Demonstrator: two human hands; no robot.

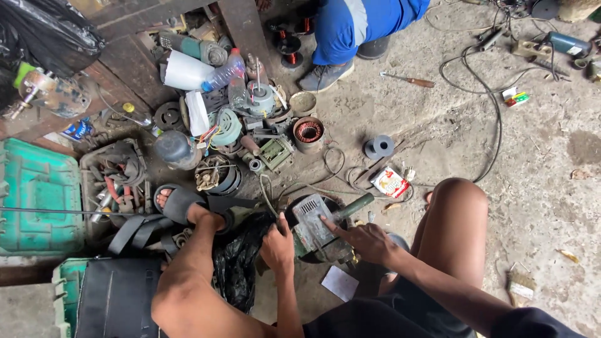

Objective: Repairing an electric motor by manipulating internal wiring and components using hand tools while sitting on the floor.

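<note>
Crouching low on a cracked concrete floor (551, 188), the person works in a tight pocket hemmed by their own knees. Clutter crowds the left and top: a green plastic toolbox (37, 194), a tray of oily hand tools (116, 181), copper-wound stators (308, 131), a clear plastic bottle (222, 74) and rolled white paper (184, 70). To the right the floor lies more open, crossed only by black cables (494, 119), with a screwdriver (407, 79) and a small grey spool (379, 147) lying loose. Another person's blue trouser leg and shoe (332, 56) stand at the top edge.

Between the knees sits the grey electric motor (313, 228), a dull metal body, scuffed and greasy, with a ribbed rectangular cover on top and a green cylindrical part jutting toward the upper right. A crumpled black plastic bag (241, 256), glossy and creased, lies just to its left.

The left hand (278, 247) rests at the motor's left edge, fingers curled narrowly; whether they pinch the bag or the casing cannot be told. The right hand (369, 241) has its forefinger stretched out, tip touching the ribbed cover, the other fingers loosely folded and holding nothing.
</note>
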